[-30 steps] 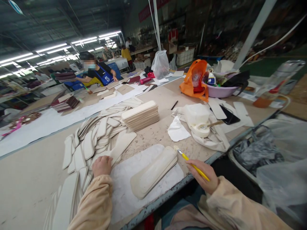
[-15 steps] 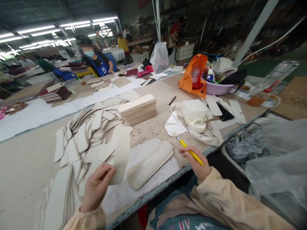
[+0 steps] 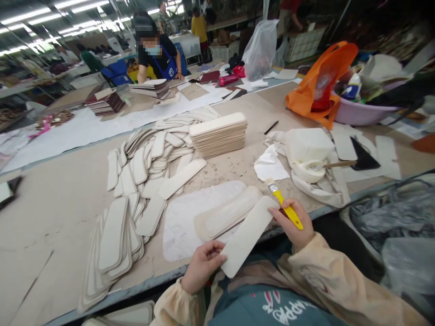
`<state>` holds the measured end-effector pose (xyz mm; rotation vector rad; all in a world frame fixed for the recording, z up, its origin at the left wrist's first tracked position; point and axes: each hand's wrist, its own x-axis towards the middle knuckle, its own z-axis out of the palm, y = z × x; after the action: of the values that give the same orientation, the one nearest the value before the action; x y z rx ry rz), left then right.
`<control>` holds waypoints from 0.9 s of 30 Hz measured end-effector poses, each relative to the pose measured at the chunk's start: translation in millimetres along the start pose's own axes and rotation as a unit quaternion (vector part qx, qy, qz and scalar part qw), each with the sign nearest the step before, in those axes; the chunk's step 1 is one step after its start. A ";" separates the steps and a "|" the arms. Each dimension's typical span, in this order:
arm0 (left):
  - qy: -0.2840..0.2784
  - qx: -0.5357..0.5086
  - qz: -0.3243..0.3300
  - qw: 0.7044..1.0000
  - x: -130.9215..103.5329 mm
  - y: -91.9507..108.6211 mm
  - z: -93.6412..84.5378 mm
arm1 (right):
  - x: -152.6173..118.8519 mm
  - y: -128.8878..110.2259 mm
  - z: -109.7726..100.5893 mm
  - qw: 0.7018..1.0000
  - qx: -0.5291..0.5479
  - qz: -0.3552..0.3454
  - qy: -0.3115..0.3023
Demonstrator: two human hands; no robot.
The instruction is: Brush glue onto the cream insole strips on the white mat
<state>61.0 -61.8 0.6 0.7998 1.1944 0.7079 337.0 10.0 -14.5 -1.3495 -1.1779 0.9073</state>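
My left hand (image 3: 205,262) pinches the near end of a long cream panel (image 3: 248,236) with rounded corners. The panel is held tilted above the table's front edge. At its far end, the thumb and fingers of my right hand (image 3: 295,222) touch the panel. That same hand grips a yellow-handled paintbrush (image 3: 287,208), its bristles pointing away from me. Just beyond the held panel, a few glossy, wet-looking panels (image 3: 234,207) lie overlapped on a white sheet (image 3: 180,226). Loose cream panels (image 3: 113,235) are heaped to the left, and a neat stack of them (image 3: 219,136) stands behind.
A white plastic container (image 3: 310,147) with a stick in its opening stands right of a crumpled white paper (image 3: 270,164). Farther back are an orange bag (image 3: 311,93) and a lilac basin (image 3: 363,111). A masked co-worker (image 3: 158,54) is across the table.
My left hand has brought the panel rightward and toward me, away from the heap. My right hand, still with the brush, now meets the panel's far end. The view has shifted left.
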 end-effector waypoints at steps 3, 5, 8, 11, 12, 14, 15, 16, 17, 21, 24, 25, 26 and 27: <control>0.092 -0.005 0.020 0.996 6.9 6.7 -15.1 | 9.0 0.3 6.6 0.996 -0.077 -0.034 0.010; 0.158 0.030 0.040 0.986 16.6 14.8 -24.2 | 16.5 -2.5 13.1 0.991 -0.125 -0.048 0.007; 0.216 0.123 0.076 0.966 34.5 23.3 -35.7 | 27.8 -5.8 22.5 0.983 -0.171 -0.059 0.001; 0.251 0.226 0.089 0.937 49.3 24.2 -44.0 | 36.5 -4.3 29.1 0.978 -0.196 -0.067 -0.004; 0.258 0.249 0.087 0.929 52.9 23.4 -45.9 | 38.4 -2.7 30.5 0.977 -0.200 -0.070 -0.005; 0.266 0.280 0.081 0.919 57.7 21.7 -48.2 | 40.6 1.3 32.2 0.976 -0.205 -0.076 -0.006; 0.268 0.292 0.080 0.915 59.1 21.2 -48.8 | 41.0 3.5 32.7 0.975 -0.209 -0.077 -0.006; 0.269 0.304 0.080 0.910 60.0 20.9 -49.1 | 41.1 5.6 32.9 0.974 -0.215 -0.077 -0.006; 0.270 0.318 0.080 0.906 60.5 21.1 -49.1 | 41.0 7.5 33.1 0.972 -0.221 -0.077 -0.007; 0.264 0.363 0.079 0.890 59.1 24.8 -46.7 | 40.4 13.5 33.6 0.967 -0.242 -0.074 -0.011; 0.267 0.375 0.076 0.884 57.0 28.4 -43.7 | 41.4 17.3 33.9 0.965 -0.249 -0.077 -0.018; 0.270 0.379 0.074 0.882 56.6 29.3 -42.9 | 42.0 18.5 33.9 0.964 -0.253 -0.080 -0.021; 0.273 0.383 0.072 0.880 56.4 30.0 -42.4 | 42.6 19.8 33.7 0.962 -0.258 -0.083 -0.022; 0.273 0.387 0.072 0.878 56.4 30.4 -42.2 | 43.1 21.0 33.4 0.960 -0.265 -0.085 -0.023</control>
<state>31.0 7.9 -10.2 1.4190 2.0069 0.5817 317.5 61.0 -35.4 -1.6183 -1.6209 0.5161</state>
